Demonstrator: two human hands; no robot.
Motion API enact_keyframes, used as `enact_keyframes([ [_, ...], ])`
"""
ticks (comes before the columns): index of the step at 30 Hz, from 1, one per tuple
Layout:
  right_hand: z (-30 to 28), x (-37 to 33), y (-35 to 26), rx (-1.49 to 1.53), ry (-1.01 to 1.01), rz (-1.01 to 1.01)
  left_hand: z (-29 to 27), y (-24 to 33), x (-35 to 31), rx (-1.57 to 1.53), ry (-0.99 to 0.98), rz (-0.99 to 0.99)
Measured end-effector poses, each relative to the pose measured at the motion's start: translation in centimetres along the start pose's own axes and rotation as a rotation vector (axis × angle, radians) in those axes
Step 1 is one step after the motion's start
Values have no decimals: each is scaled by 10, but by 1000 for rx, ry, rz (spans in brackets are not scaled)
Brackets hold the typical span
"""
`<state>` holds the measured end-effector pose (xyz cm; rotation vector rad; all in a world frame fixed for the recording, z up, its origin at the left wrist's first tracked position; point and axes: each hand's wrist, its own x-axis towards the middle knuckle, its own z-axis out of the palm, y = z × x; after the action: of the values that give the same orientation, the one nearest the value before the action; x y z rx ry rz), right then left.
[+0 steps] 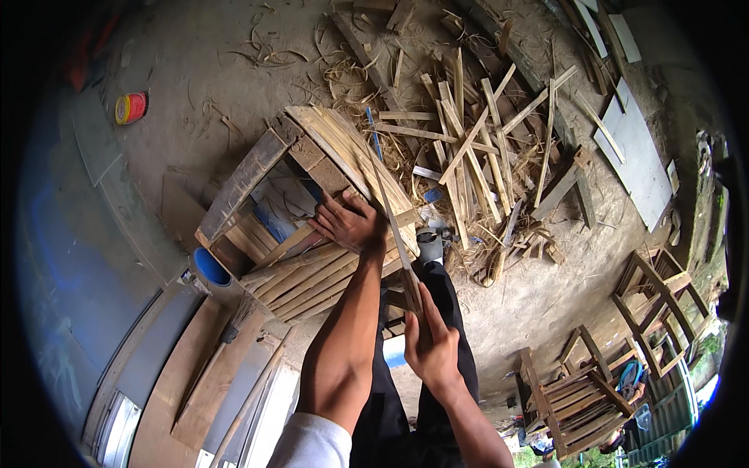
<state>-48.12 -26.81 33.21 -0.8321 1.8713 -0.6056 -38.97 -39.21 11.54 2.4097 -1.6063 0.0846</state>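
A slatted wooden chair [343,148] lies tipped on the ground ahead of me, its slats and thick frame boards showing. My left hand [353,222] grips it where the two slatted sides meet; its fingertips bend over the edge. A long handsaw [388,204] is in my right hand [434,349], which is closed round the wooden handle. The narrow blade shows nearly edge-on and slants up and away across the right-hand slats, near my left hand. Whether its teeth are in the wood, I cannot tell.
Loose wooden strips [476,148] and shavings lie piled beyond the chair to the right. A blue bucket [211,267] stands at its left, with a red and yellow tub [130,108] farther off. More wooden chairs [581,398] stand at right. My shoe [429,246] is beside the slats.
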Motion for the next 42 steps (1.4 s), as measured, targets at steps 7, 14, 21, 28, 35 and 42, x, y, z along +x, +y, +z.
enact_keyframes([
  [7, -50, -69, -25, -62, -139, 76, -4, 2, -2, 0, -17, -31],
  [14, -17, -11, -15, -52, -32, -48, -1, 0, -2, 5, -46, -39],
  [21, -7, 2, -7, -37, -63, 11, -3, -1, -3, 5, -4, -3],
  [28, -39, -38, -28, 13, -128, 183, -2, 0, -2, -7, 10, 1],
  [35, -85, -85, -77, -8, -143, 201, 1, -1, -3, -16, -10, 0],
  [42, 58, 79, 34, 33, 136, -56, 3, -9, 1, -2, -48, -16],
])
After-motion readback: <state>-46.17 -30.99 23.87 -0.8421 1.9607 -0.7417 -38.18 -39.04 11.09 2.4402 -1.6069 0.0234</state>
